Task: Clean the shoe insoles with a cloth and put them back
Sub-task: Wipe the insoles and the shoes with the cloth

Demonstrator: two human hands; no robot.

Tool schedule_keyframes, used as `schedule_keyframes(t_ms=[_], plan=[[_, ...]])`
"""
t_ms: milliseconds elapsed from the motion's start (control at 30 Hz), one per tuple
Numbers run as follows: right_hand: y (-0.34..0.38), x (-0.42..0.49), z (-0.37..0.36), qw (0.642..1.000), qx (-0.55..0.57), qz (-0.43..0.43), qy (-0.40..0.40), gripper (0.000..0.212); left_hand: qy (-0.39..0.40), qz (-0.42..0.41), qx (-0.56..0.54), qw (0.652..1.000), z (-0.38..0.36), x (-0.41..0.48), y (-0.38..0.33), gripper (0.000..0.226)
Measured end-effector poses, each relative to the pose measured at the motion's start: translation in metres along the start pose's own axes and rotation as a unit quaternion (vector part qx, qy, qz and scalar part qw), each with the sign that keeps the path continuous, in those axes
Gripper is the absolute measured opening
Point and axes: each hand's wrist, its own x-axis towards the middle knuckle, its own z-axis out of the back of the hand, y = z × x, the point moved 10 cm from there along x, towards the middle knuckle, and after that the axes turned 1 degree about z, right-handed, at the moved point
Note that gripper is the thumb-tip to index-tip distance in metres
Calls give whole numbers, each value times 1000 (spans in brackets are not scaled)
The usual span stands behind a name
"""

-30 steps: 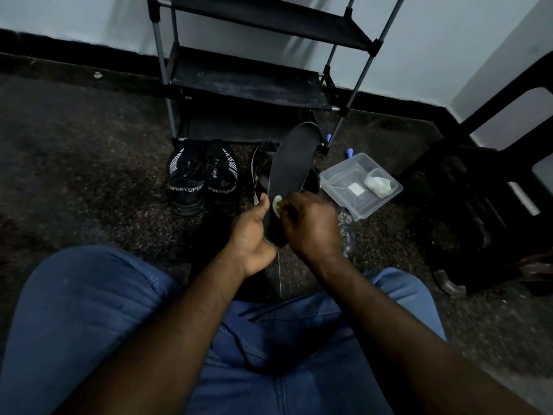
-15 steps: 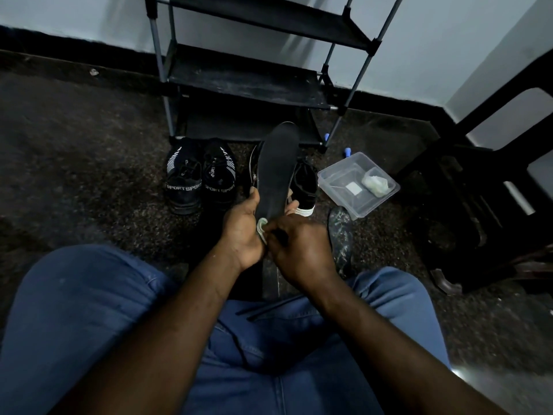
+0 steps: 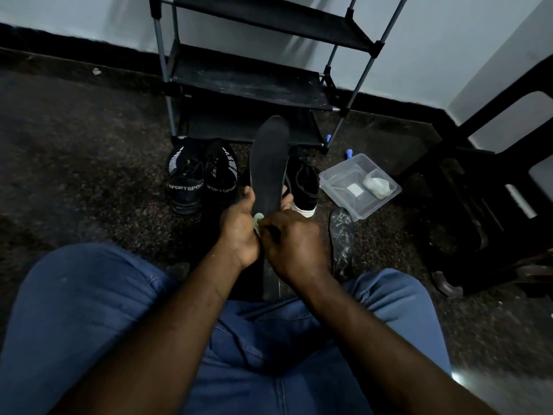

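Nearest, a person's knees in blue denim jeans (image 3: pixel 89 310) framed the view. Just beyond them the left hand (image 3: pixel 239 232) gripped the heel end of a long black foam insole (image 3: pixel 269 163) — thumb along its left edge, fingertips (image 3: pixel 285 199) showing round its right edge — and held it upright, toe pointing away. The right hand (image 3: pixel 291 241), fingers curled, pinched a small pale green cloth (image 3: pixel 258 218) against the insole's heel, beside the left palm. On the dark speckled floor (image 3: pixel 74 175), just right of the hands, lay a dark insole-shaped piece (image 3: pixel 341 235). Farther out stood a pair of black knit trainers lettered SPORT (image 3: pixel 203 178), a black lace-up shoe with a white sole (image 3: pixel 303 181) partly behind the insole, and a clear plastic tray (image 3: pixel 338 178) with a pale wad (image 3: pixel 377 185) inside. Farthest, a black fabric-shelved metal shoe rack (image 3: pixel 248 85) stood by the wall.
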Motion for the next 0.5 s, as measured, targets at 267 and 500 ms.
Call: schedule_keyframes(t_ms=[267, 500], plan=[[-28, 1, 26, 998, -23, -20, -47, 6, -3, -14, -7, 1000, -4, 1, -6, 52], [-28, -11, 20, 999, 8, -15, -42, 13, -4, -18, -9, 1000, -1, 1, -4, 50]])
